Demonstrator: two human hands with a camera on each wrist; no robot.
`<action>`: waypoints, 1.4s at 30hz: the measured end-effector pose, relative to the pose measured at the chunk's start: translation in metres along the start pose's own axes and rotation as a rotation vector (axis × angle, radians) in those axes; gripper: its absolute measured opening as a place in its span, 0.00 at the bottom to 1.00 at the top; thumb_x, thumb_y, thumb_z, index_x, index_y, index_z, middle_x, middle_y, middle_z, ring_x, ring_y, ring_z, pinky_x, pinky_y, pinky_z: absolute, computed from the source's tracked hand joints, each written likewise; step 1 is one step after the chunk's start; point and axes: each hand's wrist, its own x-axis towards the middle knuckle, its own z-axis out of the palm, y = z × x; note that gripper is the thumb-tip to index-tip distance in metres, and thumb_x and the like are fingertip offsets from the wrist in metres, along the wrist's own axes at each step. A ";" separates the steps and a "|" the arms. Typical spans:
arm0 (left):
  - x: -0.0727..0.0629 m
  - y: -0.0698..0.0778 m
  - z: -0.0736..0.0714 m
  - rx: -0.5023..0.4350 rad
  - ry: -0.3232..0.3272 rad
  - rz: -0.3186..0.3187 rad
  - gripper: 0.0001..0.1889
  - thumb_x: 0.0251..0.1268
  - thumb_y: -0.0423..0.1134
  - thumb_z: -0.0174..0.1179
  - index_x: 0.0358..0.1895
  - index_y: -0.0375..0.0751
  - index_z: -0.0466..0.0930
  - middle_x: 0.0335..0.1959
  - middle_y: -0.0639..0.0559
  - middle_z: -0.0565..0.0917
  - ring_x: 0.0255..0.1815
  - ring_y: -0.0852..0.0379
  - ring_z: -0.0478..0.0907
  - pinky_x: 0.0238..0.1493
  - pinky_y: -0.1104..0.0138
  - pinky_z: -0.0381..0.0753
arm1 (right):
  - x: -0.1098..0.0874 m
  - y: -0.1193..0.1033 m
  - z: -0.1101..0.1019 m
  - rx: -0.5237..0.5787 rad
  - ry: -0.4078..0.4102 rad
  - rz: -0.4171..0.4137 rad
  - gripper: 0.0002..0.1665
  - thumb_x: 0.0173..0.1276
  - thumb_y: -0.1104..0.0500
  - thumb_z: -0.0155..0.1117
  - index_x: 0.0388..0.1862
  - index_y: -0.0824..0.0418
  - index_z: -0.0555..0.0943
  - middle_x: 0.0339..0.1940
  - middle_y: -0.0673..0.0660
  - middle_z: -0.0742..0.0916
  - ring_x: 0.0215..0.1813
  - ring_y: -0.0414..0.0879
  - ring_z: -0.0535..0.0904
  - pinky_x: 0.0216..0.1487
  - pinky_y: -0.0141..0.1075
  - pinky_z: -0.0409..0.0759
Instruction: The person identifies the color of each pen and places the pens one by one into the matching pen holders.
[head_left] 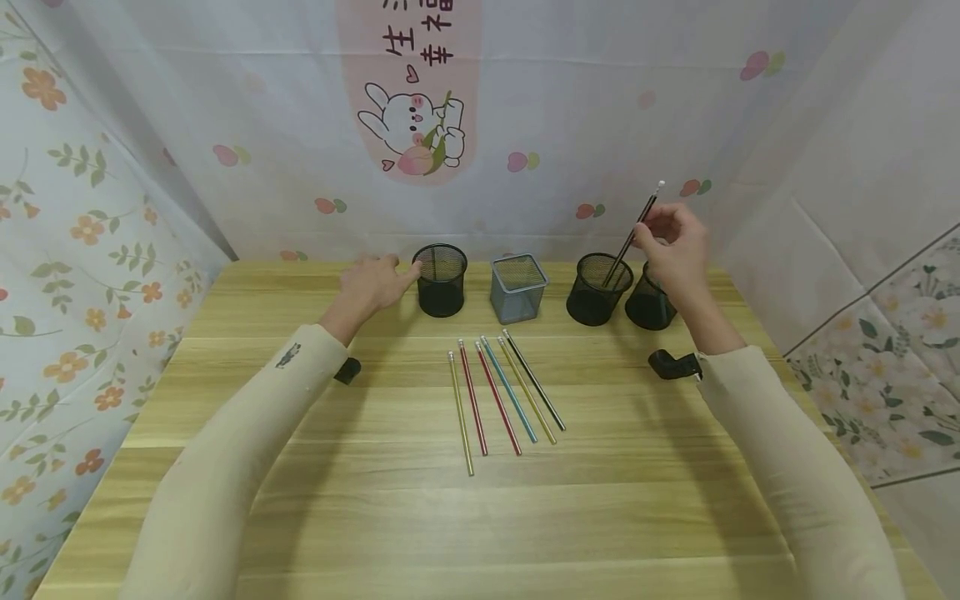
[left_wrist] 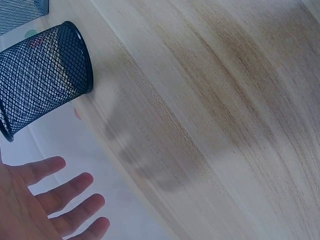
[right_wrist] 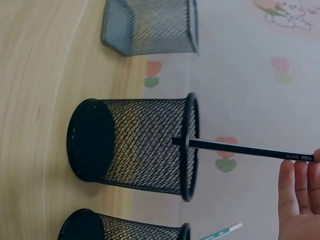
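Pencil [right_wrist: 240, 149] pinched in the fingers of your right hand [head_left: 678, 250], lower end inside the third cup from left [head_left: 588, 308]. Step, as judged: insertion; next move calls for lowering, then release. Your left hand [head_left: 372, 283]: fingers spread, nothing held; contact with leftmost cup [head_left: 440, 298] unclear.

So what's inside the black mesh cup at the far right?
A teal pencil pokes out of the black mesh cup. The right hand covers part of it in the head view, so more could be hidden inside.
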 end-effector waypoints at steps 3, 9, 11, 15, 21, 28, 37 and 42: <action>0.000 0.000 0.000 0.008 -0.007 -0.003 0.45 0.74 0.72 0.26 0.77 0.40 0.64 0.72 0.30 0.65 0.70 0.30 0.62 0.56 0.35 0.69 | 0.001 0.005 0.001 -0.075 -0.014 0.004 0.10 0.71 0.68 0.63 0.49 0.72 0.78 0.38 0.53 0.83 0.38 0.42 0.81 0.40 0.28 0.78; 0.001 0.000 0.000 0.007 -0.018 -0.012 0.44 0.74 0.71 0.27 0.77 0.40 0.64 0.72 0.29 0.65 0.69 0.29 0.62 0.55 0.35 0.70 | 0.002 0.014 0.003 -0.168 -0.040 0.010 0.11 0.72 0.66 0.64 0.49 0.71 0.78 0.40 0.57 0.83 0.40 0.38 0.78 0.44 0.29 0.74; 0.001 0.000 -0.001 0.004 -0.020 -0.012 0.44 0.75 0.71 0.28 0.77 0.39 0.64 0.72 0.29 0.65 0.69 0.29 0.62 0.54 0.35 0.70 | 0.002 0.015 0.004 -0.173 -0.048 0.013 0.11 0.72 0.66 0.64 0.49 0.72 0.78 0.40 0.57 0.83 0.40 0.38 0.78 0.44 0.28 0.74; 0.001 0.000 -0.001 0.009 -0.026 -0.007 0.44 0.75 0.70 0.27 0.77 0.39 0.64 0.72 0.28 0.65 0.69 0.28 0.62 0.55 0.35 0.70 | 0.002 0.019 0.006 -0.180 -0.061 0.017 0.11 0.72 0.66 0.63 0.48 0.72 0.77 0.39 0.58 0.83 0.40 0.39 0.79 0.41 0.26 0.76; 0.001 0.000 -0.001 0.014 -0.037 -0.008 0.45 0.74 0.71 0.26 0.77 0.39 0.62 0.72 0.29 0.65 0.69 0.28 0.63 0.53 0.36 0.72 | 0.002 0.025 0.009 -0.172 -0.089 0.033 0.11 0.72 0.67 0.63 0.48 0.74 0.76 0.39 0.59 0.82 0.40 0.41 0.79 0.40 0.25 0.78; 0.000 0.001 -0.002 0.022 -0.040 -0.008 0.45 0.75 0.71 0.25 0.78 0.40 0.62 0.72 0.29 0.65 0.67 0.28 0.66 0.51 0.38 0.74 | -0.001 0.024 0.010 -0.193 -0.103 0.031 0.12 0.73 0.67 0.63 0.49 0.74 0.76 0.41 0.61 0.81 0.40 0.41 0.78 0.40 0.24 0.77; 0.001 -0.001 0.000 0.012 -0.035 -0.008 0.44 0.75 0.70 0.25 0.78 0.40 0.62 0.72 0.30 0.66 0.66 0.27 0.67 0.51 0.38 0.74 | -0.015 -0.011 0.010 -0.139 -0.140 0.037 0.12 0.73 0.70 0.59 0.48 0.81 0.74 0.41 0.72 0.81 0.38 0.52 0.81 0.37 0.27 0.79; 0.002 0.000 0.001 0.006 -0.039 -0.009 0.44 0.75 0.70 0.26 0.78 0.40 0.61 0.73 0.29 0.64 0.67 0.26 0.66 0.52 0.37 0.72 | -0.022 -0.011 0.008 -0.163 -0.159 0.021 0.11 0.73 0.71 0.59 0.48 0.81 0.75 0.39 0.74 0.81 0.35 0.49 0.81 0.33 0.26 0.74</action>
